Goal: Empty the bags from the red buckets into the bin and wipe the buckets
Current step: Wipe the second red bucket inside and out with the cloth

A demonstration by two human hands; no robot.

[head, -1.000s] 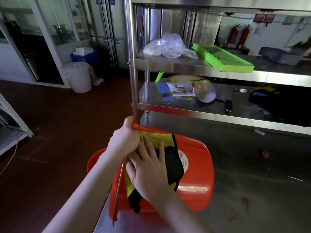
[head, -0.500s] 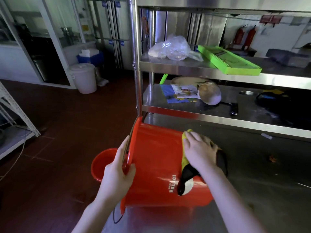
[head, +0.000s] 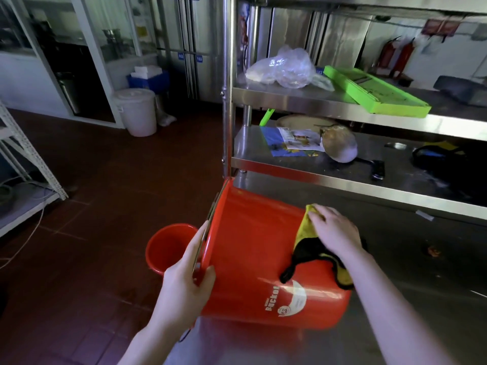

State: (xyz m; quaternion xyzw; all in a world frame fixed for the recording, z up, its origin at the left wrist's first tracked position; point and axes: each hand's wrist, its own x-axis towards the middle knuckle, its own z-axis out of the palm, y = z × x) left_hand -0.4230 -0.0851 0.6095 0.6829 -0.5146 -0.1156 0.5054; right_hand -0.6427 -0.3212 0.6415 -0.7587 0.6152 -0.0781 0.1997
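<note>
Currently on the bench (head: pixel 408 299): red bucket (head: pixel 250 259) on its side, mouth pointing left past the bench edge, base to the right. Versus a second ago it's been rolled, so the label has come round to the near side. The cloth (head: pixel 308 243) has moved from the rim end to the base end of the outer wall. Right hand (head: pixel 334 230) lies flat on the cloth, fingers spread, pressing, grip not closed. Left hand (head: pixel 187 280) has shifted from the top of the rim to the near side, grip clamped on the rim. Looks like the outer wall is nearly wiped; the inside isn't visible.

Around: shelf rack (head: pixel 316 175), with a post just behind the bucket's rim, so little room to roll it back. Second red bucket (head: pixel 168 248) is on the floor just left of the bench, no bag seen in it, probably next. White lidded bin (head: pixel 137 111) is well apart. Small debris (head: pixel 432 251) sits right of the cloth.
</note>
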